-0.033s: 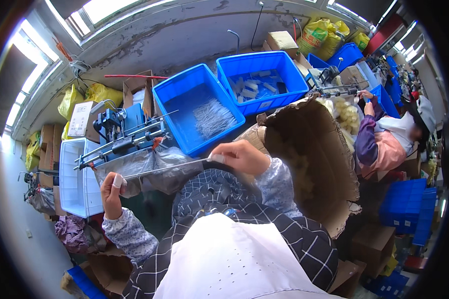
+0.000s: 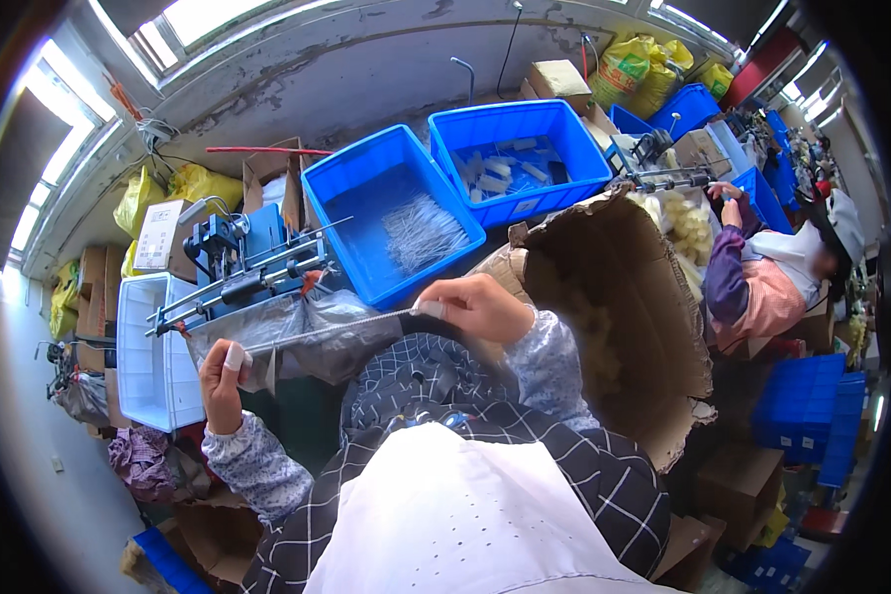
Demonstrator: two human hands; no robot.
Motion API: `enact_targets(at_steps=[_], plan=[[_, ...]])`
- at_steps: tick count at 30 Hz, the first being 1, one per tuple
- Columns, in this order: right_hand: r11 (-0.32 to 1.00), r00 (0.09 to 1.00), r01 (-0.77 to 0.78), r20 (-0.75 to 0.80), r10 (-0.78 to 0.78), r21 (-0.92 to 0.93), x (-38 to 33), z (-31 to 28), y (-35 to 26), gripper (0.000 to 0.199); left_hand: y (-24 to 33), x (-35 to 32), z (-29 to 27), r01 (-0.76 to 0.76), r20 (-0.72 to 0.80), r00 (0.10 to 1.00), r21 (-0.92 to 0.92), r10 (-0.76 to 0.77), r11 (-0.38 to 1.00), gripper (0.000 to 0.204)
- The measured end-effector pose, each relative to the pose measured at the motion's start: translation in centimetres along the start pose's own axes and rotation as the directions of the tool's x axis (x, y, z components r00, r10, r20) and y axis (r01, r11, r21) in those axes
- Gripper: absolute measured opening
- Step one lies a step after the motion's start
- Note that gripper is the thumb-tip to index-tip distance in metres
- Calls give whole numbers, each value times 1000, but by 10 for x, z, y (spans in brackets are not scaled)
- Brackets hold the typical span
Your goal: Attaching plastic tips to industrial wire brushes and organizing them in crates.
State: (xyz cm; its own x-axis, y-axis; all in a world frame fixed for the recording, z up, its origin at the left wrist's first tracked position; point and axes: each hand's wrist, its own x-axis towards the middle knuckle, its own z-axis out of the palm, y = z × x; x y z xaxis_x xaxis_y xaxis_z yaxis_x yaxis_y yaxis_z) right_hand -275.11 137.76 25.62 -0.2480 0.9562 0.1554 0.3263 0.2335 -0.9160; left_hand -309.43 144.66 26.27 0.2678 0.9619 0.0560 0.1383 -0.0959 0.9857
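Note:
Between my two hands stretches a thin, pale twisted rod (image 2: 332, 332), tilted slightly up toward the right. My left hand (image 2: 224, 391) pinches its left end, with white wrapping on a fingertip. At the right end, my right hand (image 2: 483, 307) closes thumb and fingers on it, the thumb also wrapped in white. Just beyond the rod stands a small bench machine (image 2: 243, 285) with metal rails and a thin spindle. A grey plastic sheet (image 2: 332, 315) hangs below it. The blue bin (image 2: 339, 203) beyond my right hand has a heap of similar thin pale rods (image 2: 424, 236).
A second blue bin (image 2: 515, 111) with white pieces stands farther right. The large open cardboard box (image 2: 653, 317) is close by my right forearm. A white tub (image 2: 183, 406) sits left of the machine. At right, another person (image 2: 767, 287) works at a similar machine.

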Motion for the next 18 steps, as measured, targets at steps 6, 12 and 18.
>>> enact_targets(at_steps=[6, 12, 18], plan=[[998, 999, 10, -40, -12, -61, 0, -2, -4, 15, 17, -6, 2, -121, -100, 988, -1, 121, 993, 17], [996, 995, 88, -55, -86, 32, -1, 1, 0, 14, 11, -4, 0, -40, -43, 998, -38, 38, 998, 18], [998, 999, 35, 3, -35, -46, -3, -2, -11, 14, 14, 1, 0, -6, -80, 997, -3, 6, 1000, 16]])
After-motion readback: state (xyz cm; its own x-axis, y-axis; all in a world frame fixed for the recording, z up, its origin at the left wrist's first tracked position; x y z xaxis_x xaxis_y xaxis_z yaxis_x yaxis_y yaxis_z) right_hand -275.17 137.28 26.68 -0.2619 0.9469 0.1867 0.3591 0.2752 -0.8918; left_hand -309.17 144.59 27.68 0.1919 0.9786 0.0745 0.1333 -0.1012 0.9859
